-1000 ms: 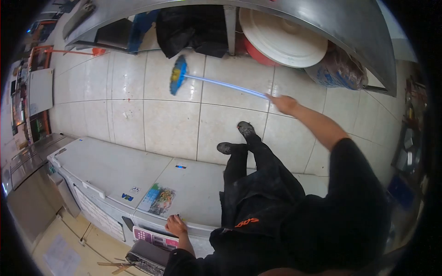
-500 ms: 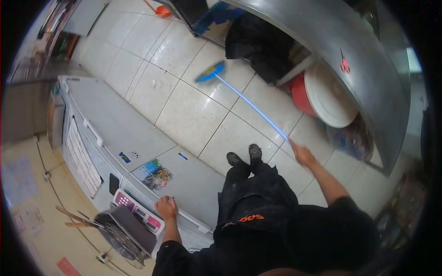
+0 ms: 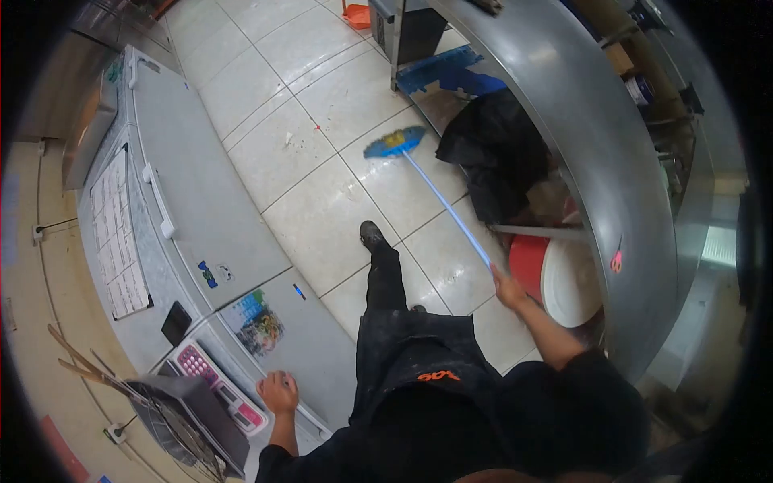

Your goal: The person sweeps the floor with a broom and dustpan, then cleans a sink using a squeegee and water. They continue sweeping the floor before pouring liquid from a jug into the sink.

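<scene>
My right hand (image 3: pixel 509 290) is wrapped round the upper end of the pale blue handle of a broom (image 3: pixel 445 203). Its blue head with yellow in the middle, the broom head (image 3: pixel 394 142), rests on the tiled floor beside a metal table. Above the lid edge of a grey chest freezer (image 3: pixel 205 177) is my left hand (image 3: pixel 279 392), its fingers curled in. A small dark spot shows at those fingers; what it is cannot be made out. Small bits of debris (image 3: pixel 289 138) lie on the floor left of the broom head.
A steel table (image 3: pixel 555 97) curves along the right, with pink scissors (image 3: pixel 617 260) on top. Beneath it are black cloth (image 3: pixel 495 145) and a red bucket with a white lid (image 3: pixel 570 282). An orange dustpan (image 3: pixel 356 15) stands far off. A pink-and-white scale (image 3: pixel 221 386) and phone (image 3: pixel 176 324) lie left.
The view has shifted forward along the aisle, and one foot has stepped ahead. My right hand still grips the broom. My left hand has lifted from the freezer lid edge, fingers curled.
</scene>
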Action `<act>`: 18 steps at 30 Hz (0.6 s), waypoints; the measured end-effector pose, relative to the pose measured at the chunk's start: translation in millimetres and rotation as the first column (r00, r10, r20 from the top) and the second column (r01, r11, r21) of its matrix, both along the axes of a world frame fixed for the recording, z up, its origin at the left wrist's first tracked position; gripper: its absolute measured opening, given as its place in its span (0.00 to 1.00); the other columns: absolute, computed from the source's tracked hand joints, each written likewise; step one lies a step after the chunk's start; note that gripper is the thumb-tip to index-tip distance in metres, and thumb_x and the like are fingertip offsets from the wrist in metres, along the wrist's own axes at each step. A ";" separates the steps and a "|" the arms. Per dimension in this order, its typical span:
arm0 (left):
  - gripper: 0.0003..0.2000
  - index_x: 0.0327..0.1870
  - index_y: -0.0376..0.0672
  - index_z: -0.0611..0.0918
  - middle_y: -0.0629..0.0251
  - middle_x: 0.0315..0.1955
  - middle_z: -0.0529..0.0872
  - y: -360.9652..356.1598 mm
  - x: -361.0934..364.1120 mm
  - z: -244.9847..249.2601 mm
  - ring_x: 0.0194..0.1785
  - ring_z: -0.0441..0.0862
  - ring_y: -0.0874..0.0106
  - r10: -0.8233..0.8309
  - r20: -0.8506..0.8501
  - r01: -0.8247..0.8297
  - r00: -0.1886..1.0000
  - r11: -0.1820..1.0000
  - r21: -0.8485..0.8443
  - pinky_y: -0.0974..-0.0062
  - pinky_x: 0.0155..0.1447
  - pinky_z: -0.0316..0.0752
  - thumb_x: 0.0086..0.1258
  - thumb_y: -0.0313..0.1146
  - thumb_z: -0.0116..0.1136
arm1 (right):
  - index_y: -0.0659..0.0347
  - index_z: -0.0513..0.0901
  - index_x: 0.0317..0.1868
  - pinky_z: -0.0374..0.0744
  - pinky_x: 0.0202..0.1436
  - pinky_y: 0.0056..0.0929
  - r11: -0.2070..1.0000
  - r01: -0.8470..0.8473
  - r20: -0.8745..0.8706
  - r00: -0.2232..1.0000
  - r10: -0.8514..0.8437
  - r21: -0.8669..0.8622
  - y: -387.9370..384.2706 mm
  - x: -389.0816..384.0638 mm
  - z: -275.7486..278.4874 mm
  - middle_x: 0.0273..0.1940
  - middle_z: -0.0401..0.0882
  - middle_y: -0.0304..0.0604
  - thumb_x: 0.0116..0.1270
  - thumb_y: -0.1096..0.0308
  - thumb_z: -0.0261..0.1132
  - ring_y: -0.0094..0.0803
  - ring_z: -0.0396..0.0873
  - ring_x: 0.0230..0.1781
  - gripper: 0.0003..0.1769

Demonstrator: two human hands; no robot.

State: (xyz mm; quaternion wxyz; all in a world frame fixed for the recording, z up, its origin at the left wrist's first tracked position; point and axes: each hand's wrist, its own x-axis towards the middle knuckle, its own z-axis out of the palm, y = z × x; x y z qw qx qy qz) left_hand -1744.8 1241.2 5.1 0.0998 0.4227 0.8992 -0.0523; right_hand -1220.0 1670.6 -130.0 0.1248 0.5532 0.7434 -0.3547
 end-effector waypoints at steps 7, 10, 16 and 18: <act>0.08 0.38 0.47 0.83 0.64 0.35 0.83 31.3 -22.0 -14.0 0.44 0.80 0.63 0.195 0.061 -0.186 0.979 0.974 -0.130 0.59 0.58 0.67 0.63 0.40 0.64 | 0.40 0.65 0.75 0.79 0.55 0.53 0.999 -0.040 -0.003 0.999 0.040 -0.011 288.5 -242.6 -27.0 0.54 0.78 0.68 0.77 0.61 0.49 0.66 0.79 0.49 0.26; 0.10 0.41 0.46 0.83 0.63 0.36 0.84 84.5 -36.9 -57.7 0.44 0.81 0.61 0.433 0.213 -0.431 0.876 0.900 -0.056 0.60 0.52 0.72 0.64 0.40 0.65 | 0.42 0.67 0.74 0.83 0.48 0.48 0.996 0.033 0.023 0.999 -0.031 -0.078 344.9 -342.6 39.4 0.52 0.81 0.65 0.78 0.61 0.50 0.59 0.83 0.46 0.25; 0.18 0.57 0.45 0.81 0.67 0.44 0.85 309.9 -92.6 -58.5 0.50 0.81 0.74 0.388 0.921 -0.620 0.010 0.725 -0.299 0.74 0.49 0.78 0.74 0.45 0.60 | 0.50 0.69 0.73 0.81 0.56 0.43 0.991 -0.070 -0.130 0.988 0.085 0.116 334.1 -304.1 56.2 0.58 0.79 0.60 0.76 0.65 0.52 0.54 0.83 0.51 0.26; 0.18 0.58 0.46 0.80 0.67 0.46 0.84 376.4 -96.7 -14.7 0.51 0.80 0.73 0.356 0.934 -0.658 -0.008 0.702 -0.273 0.72 0.50 0.79 0.74 0.45 0.58 | 0.53 0.70 0.72 0.75 0.61 0.48 0.981 -0.073 -0.214 0.971 0.111 0.178 292.2 -251.3 76.5 0.57 0.77 0.65 0.75 0.67 0.53 0.60 0.77 0.57 0.25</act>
